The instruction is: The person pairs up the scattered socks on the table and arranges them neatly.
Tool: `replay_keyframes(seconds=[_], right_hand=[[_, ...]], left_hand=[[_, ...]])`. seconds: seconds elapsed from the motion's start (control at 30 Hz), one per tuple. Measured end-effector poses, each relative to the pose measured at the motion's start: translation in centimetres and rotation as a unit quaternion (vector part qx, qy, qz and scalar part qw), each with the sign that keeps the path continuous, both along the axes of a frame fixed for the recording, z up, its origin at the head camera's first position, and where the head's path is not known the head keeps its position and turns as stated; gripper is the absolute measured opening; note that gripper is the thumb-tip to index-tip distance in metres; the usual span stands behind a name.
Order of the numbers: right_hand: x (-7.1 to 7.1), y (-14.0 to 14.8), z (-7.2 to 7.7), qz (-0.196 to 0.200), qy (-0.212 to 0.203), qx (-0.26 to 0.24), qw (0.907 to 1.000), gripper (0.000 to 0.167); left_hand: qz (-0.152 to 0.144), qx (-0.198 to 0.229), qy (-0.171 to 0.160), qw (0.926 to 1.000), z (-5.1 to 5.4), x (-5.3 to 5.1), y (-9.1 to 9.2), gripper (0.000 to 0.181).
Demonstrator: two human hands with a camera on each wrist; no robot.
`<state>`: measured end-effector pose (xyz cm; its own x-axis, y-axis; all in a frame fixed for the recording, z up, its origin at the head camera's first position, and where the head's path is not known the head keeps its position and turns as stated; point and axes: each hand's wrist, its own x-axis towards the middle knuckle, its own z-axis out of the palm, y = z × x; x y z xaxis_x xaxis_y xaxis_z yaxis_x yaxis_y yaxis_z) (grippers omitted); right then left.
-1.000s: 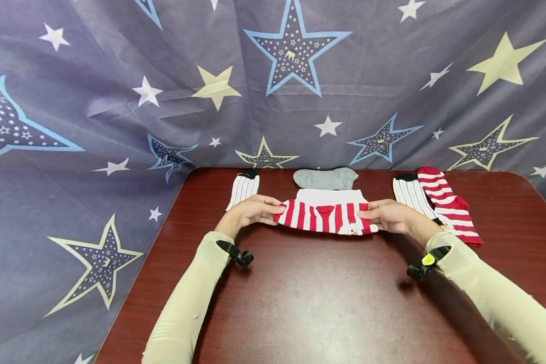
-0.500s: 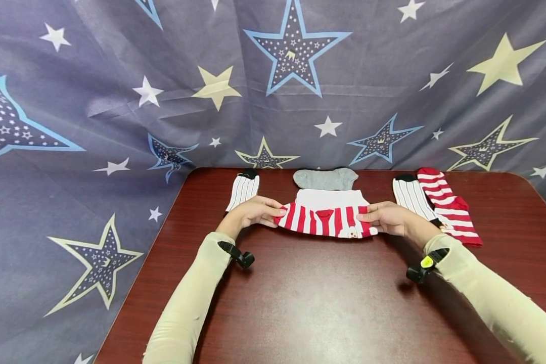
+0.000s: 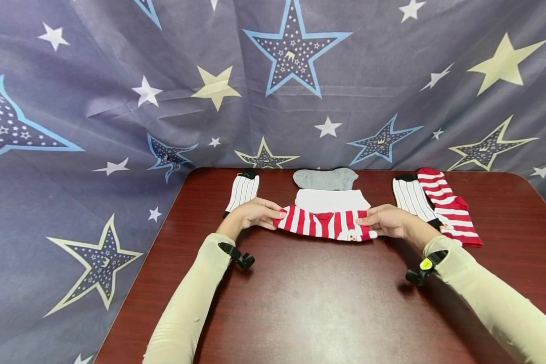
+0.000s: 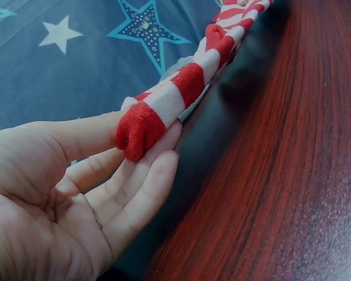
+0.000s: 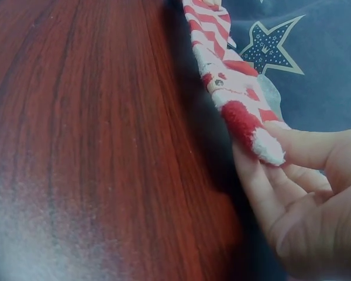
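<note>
Red-striped sock [image 3: 325, 227] is spanned sideways between both hands, right in front of the white sock [image 3: 332, 201] (can't tell whether they touch). Grip state: left hand [image 3: 254, 214] pinches the red toe end, right hand [image 3: 387, 220] pinches the opposite end by the white tuft [image 5: 268, 147], next to the Santa-like patch [image 5: 219, 88]. Sock is drawn out nearly straight, lower edge bowed a bit. Wrist views suggest it's just clear of the desk [image 3: 318, 298], but contact isn't certain.

Nearby: gray sock [image 3: 325, 179] behind the white sock; 1 black-and-white sock [image 3: 244, 191] by the left hand; 1 more striped black-and-white [image 3: 413, 196] plus a second red-striped [image 3: 450, 205] past the right hand.

Step in hand, my read: holding it stretched and lined up, not yet let go. Next move would call for level ends, even tension, and releasing both pinches without twisting it or dragging the white sock.
</note>
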<state>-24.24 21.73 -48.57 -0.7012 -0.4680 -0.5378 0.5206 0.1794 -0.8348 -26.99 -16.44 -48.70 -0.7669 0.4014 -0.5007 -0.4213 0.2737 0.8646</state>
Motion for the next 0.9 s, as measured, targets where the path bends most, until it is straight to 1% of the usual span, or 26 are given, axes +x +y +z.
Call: replay_keyframes(seconds=[0.1, 0.27, 0.33, 0.47, 0.6, 0.73, 0.9], right_hand=[[-0.01, 0.00, -0.09, -0.011, -0.007, -0.001, 0.9999, 0.022], [0.03, -0.13, -0.06, -0.030, -0.005, -0.007, 0.9995, 0.012], [0.05, -0.23, -0.01, -0.037, -0.002, -0.007, 0.9993, 0.010], [0.01, -0.43, 0.06, -0.047, 0.001, -0.006, 0.9989, 0.016], [-0.10, -0.48, 0.00, -0.050, 0.003, 0.001, 0.9988, 0.023], [-0.17, -0.42, 0.00, -0.053, 0.012, 0.016, 0.9984, 0.022], [-0.21, -0.14, 0.01, -0.055, 0.031, 0.048, 0.9969, 0.031]], left_hand=[[0.009, 0.000, 0.000, 1.0000, -0.15, -0.01, 0.08, 0.025], [0.034, -0.004, -0.002, 0.9994, -0.34, -0.13, 0.29, 0.026], [0.045, -0.007, -0.003, 0.9990, -0.39, -0.17, 0.39, 0.025], [0.068, -0.010, 0.001, 0.9977, -0.40, -0.17, 0.59, 0.026], [0.082, -0.009, 0.003, 0.9966, -0.41, -0.23, 0.70, 0.029], [0.078, -0.019, 0.009, 0.9967, -0.37, -0.31, 0.62, 0.034], [0.056, -0.035, 0.023, 0.9975, -0.10, -0.34, 0.32, 0.038]])
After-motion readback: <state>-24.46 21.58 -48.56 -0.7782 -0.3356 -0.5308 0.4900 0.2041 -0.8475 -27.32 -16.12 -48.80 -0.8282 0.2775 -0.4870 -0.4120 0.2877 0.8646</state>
